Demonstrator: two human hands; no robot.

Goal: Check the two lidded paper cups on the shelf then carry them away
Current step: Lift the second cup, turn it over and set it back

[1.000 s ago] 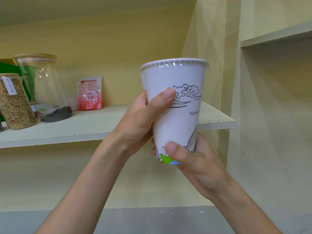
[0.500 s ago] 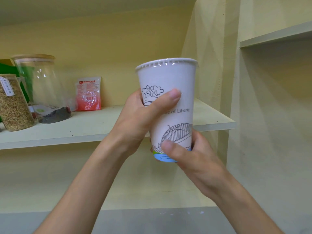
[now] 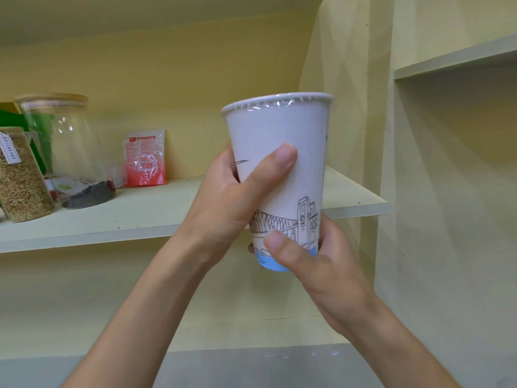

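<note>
Your left hand (image 3: 223,203) and right hand (image 3: 313,261) clasp one paper cup (image 3: 282,163), upright, centre frame. Pale shelf (image 3: 156,214) behind; at 9 o'clock: two glass jars (image 3: 70,152), red packet (image 3: 144,158). Yellow walls.

Two bare forearms are seen, uncovered up to the frame edge. No sleeve is visible. The left hand (image 3: 223,203) and right hand (image 3: 316,264) are ungloved; short, unpainted nails are noted.

- Right half of the shelf (image 3: 349,197) lies bare, open to a hand from the near edge
- Far left, two glass jars (image 3: 70,152) and a red packet (image 3: 145,161) block the way
- Side wall (image 3: 349,107) closes the right end
</note>
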